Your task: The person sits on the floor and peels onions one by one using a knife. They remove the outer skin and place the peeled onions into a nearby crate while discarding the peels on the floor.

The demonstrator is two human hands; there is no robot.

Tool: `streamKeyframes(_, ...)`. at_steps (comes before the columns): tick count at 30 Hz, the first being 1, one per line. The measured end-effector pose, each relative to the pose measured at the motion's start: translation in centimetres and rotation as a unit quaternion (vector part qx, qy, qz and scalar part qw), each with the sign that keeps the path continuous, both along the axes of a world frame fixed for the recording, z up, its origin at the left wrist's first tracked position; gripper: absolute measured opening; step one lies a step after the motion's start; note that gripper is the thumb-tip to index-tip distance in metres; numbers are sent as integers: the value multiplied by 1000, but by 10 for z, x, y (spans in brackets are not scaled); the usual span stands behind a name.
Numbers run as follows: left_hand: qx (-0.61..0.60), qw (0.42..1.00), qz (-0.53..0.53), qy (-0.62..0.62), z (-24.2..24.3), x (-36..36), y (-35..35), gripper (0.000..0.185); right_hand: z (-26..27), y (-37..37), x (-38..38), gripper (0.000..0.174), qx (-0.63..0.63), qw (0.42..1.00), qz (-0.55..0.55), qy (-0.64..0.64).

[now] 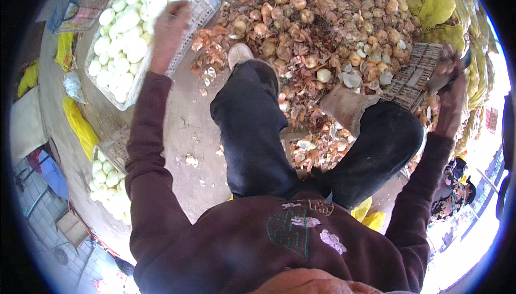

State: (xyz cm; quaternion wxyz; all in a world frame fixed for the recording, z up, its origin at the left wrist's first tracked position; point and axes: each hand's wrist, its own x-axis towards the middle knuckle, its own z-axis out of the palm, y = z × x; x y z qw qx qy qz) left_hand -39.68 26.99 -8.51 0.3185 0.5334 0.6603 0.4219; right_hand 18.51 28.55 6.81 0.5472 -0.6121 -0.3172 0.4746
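My left hand (172,27), blurred, is over the inner rim of a white plastic crate (193,11) heaped with peeled onions (125,44). Whether its fingers hold anything is unclear. Out to the right, my right hand (450,77) is closed around a small dark tool (437,83); blur hides its exact shape, though it looks like a knife. Below that hand lies a tilted plastic crate (415,68), partly buried among onion skins. A large pile of unpeeled onions (298,2) and loose skins (298,68) spreads before my feet.
Yellow mesh sacks (437,7) line the right side. On the left are a second crate of peeled onions (107,177), a yellow bag (78,126) and a clear plastic bag (73,86). Another person (451,191) is at the far right. My shoe (240,54) touches the pile's edge.
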Motion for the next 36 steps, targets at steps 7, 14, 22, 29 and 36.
streamKeyframes(7,-266,936,-224,54,-56,119,96,34,-56,-64,-3,41,-99,896,82,425)
streamKeyframes(14,-191,905,-209,317,-189,162,229,55,-55,-79,8,37,-83,941,23,329)
streamKeyframes(22,-206,970,-72,106,-305,190,292,103,-53,-67,15,35,-103,926,-39,361)
streamKeyframes(29,-121,985,-103,-73,-249,205,256,71,-50,-64,7,33,-91,918,-58,381)
streamKeyframes(36,154,844,-513,-23,-103,209,193,12,-46,-72,-26,34,-171,962,16,212)
